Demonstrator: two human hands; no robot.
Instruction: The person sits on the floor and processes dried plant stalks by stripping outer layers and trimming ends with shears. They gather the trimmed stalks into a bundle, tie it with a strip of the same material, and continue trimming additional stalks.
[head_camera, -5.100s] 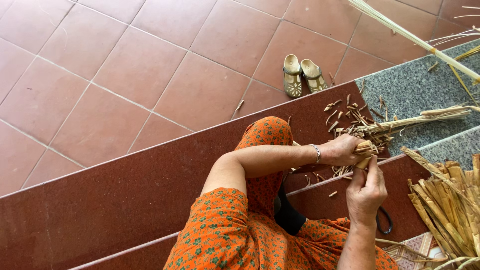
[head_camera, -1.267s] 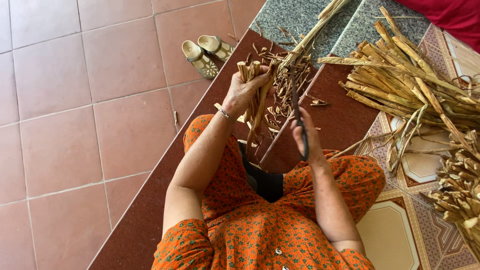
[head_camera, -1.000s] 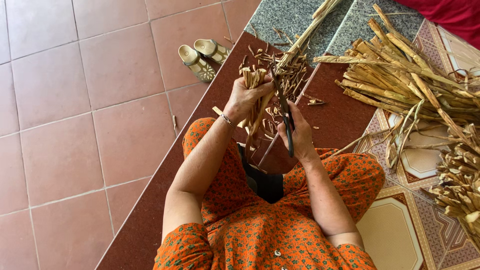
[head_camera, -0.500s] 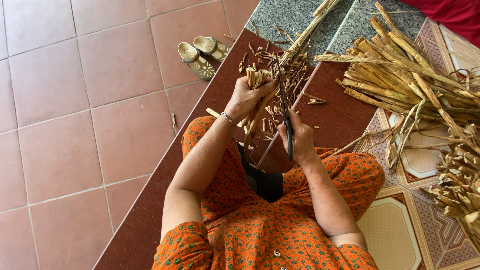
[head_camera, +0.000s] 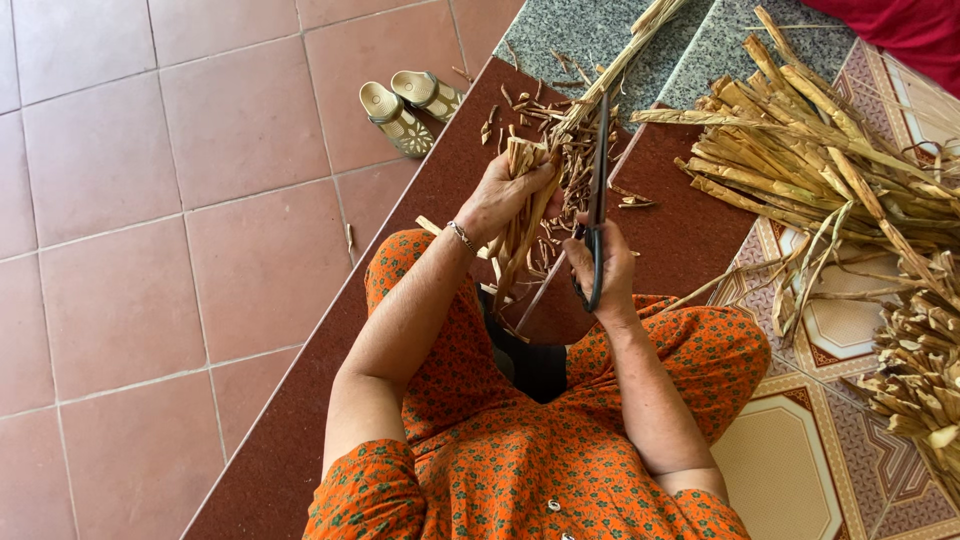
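Observation:
My left hand (head_camera: 505, 198) grips a bundle of dried tan plant stalks (head_camera: 520, 215) near its cut end, holding it upright over my lap. My right hand (head_camera: 600, 272) holds a pair of black scissors (head_camera: 598, 190) by the handles, blades pointing away from me and lying beside the bundle's upper part. The blades look closed. I sit in an orange patterned dress (head_camera: 500, 470) on a dark red step.
Cut stalk scraps (head_camera: 560, 130) litter the dark red step (head_camera: 300, 420). A large pile of dried stalks (head_camera: 830, 170) lies at the right on patterned tiles, with more at the far right (head_camera: 920, 370). A pair of beige sandals (head_camera: 410, 100) sits on the red floor tiles.
Over the last second my left hand shifted the bundle slightly lower and my right hand raised the scissors alongside it. Five seconds ago the view faced another way, with both hands on the stalks.

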